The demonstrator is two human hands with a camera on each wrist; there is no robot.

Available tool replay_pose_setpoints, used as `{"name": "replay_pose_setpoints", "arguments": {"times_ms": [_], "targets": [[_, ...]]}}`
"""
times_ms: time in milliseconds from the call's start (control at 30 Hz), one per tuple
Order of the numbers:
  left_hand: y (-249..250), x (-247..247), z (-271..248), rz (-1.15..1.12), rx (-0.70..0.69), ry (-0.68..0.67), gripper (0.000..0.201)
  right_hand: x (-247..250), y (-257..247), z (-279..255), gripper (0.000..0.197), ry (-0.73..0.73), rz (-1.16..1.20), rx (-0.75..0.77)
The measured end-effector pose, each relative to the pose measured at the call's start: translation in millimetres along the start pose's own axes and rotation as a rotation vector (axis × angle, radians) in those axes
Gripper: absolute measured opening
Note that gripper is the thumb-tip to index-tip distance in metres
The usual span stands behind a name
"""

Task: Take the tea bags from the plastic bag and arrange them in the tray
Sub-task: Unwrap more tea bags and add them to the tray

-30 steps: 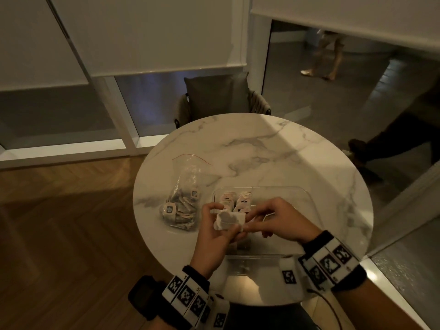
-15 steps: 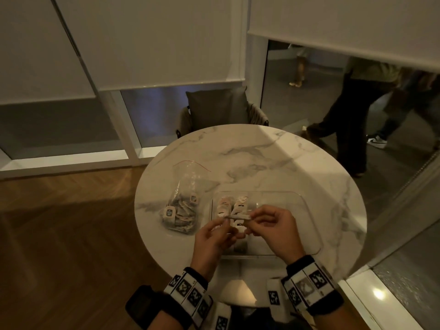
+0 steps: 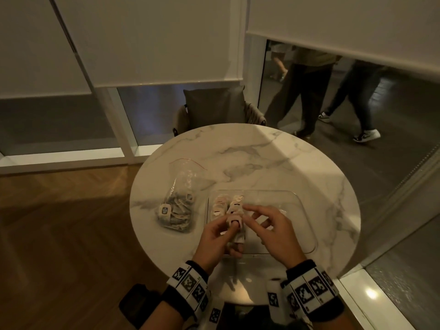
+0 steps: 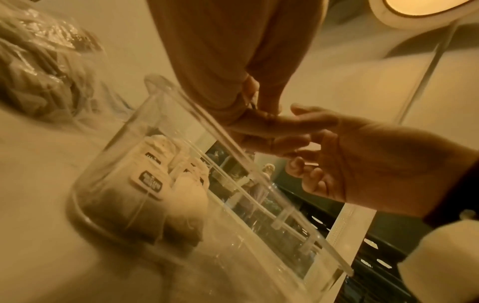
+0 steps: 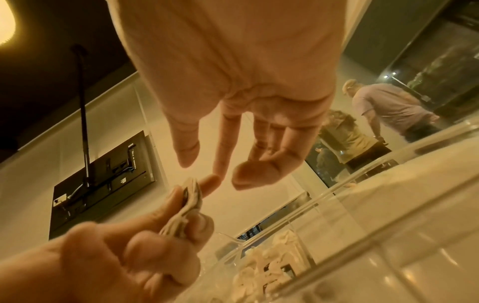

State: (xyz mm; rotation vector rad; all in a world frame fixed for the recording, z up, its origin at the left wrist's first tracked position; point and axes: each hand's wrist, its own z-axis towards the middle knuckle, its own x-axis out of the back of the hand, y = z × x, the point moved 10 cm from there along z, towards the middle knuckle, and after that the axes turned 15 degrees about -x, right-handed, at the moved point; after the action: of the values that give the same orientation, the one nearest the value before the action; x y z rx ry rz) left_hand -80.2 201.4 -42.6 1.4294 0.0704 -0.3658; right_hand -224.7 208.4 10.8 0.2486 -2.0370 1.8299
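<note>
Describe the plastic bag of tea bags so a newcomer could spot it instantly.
Find the round marble table. Left of the clear tray lies the plastic bag: crumpled, red-edged at its mouth, tea bags heaped inside rather than lined up.

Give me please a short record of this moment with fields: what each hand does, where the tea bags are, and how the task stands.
left hand: left hand pinches one tea bag above the tray's near left part
right hand: right hand open, fingers spread beside that bag, holding nothing
tray: clear tray on the marble table, two short rows of placed tea bags at its left end, the rest bare
plastic bag: plastic bag left of the tray, open, many bags inside
task state: under way; held bag not yet placed
</note>
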Motion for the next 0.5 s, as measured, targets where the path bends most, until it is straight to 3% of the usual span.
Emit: {"name": "replay_pose_setpoints", "arguments": {"times_ms": [233, 300, 400, 500], "targets": [[-1.5, -3.4, -0.5, -0.012, 0.006, -0.091, 0.036, -16.3, 0.6, 8.4, 0.009, -0.165, 0.07, -0.05], [-2.9, -4.2, -1.4, -0.006, 0.018, -0.096, 0.044, -10.9, -8.2, 13.8, 0.005, -0.119, 0.046, -0.017], [-6.7, -2.7, -0.1, -0.053, 0.048, -0.066, 0.058, 11.5, -34.8, 18.0, 0.005, 0.081, -0.078, 0.137], [-7.8, 3.0, 4.2, -0.079, 0.022, -0.035, 0.064, 13.6, -45.8, 20.4, 0.003, 0.043, -0.071, 0.178]]}}
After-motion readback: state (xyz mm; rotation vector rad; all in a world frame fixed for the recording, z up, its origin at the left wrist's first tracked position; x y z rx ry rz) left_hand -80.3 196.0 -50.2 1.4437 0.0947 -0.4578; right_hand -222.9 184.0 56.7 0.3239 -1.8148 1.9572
